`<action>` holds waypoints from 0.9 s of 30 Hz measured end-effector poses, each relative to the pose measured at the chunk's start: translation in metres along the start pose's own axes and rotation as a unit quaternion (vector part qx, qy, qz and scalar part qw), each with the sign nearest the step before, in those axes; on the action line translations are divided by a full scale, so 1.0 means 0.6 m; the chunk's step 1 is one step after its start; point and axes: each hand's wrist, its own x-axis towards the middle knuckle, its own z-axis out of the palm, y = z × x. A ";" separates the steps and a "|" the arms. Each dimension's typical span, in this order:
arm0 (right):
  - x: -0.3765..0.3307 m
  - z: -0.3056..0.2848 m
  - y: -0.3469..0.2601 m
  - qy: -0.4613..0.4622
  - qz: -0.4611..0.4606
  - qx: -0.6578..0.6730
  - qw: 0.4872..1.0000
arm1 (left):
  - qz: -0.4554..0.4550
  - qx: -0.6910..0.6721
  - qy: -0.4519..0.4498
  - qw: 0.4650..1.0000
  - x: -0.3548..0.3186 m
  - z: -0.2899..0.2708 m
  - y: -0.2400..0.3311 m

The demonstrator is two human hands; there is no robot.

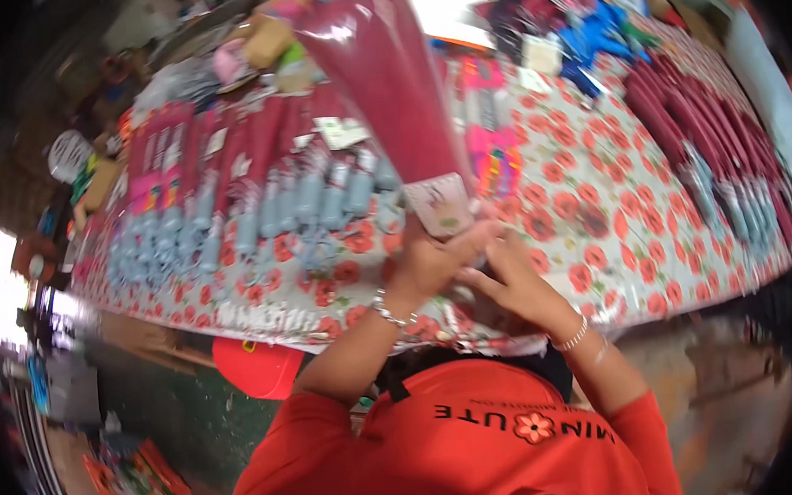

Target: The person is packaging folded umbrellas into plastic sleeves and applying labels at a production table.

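Observation:
A long maroon item in a clear plastic sleeve (393, 89) stands upright before me, wider at its top, its exact kind unclear. A pale printed tag (439, 207) hangs near its narrow lower end. My left hand (436, 258) is closed round that lower end, just under the tag. My right hand (509, 271) meets it from the other side, its fingers bent at the same end; what they pinch is hidden. Beyond my hands lie several similar maroon items with grey-blue handles (303, 194) in a row.
More maroon items (698, 131) lie at the right of the table with a red-flowered cloth (590, 232). Pink packets (489, 128) lie behind my hands. Blue plastic (607, 35) and mixed bags clutter the far edge. A red cap-like thing (258, 365) is below the front edge.

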 end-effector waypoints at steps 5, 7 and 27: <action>-0.008 0.005 -0.021 0.015 0.008 -0.142 0.990 | 0.037 -0.035 0.072 0.996 -0.003 -0.007 0.008; -0.004 -0.005 -0.044 -0.031 0.016 -0.084 0.996 | -0.029 -0.076 0.108 0.991 0.016 -0.015 0.037; 0.114 -0.018 -0.155 -0.160 -0.082 -0.067 0.981 | -0.068 0.168 0.047 0.982 -0.057 -0.132 0.116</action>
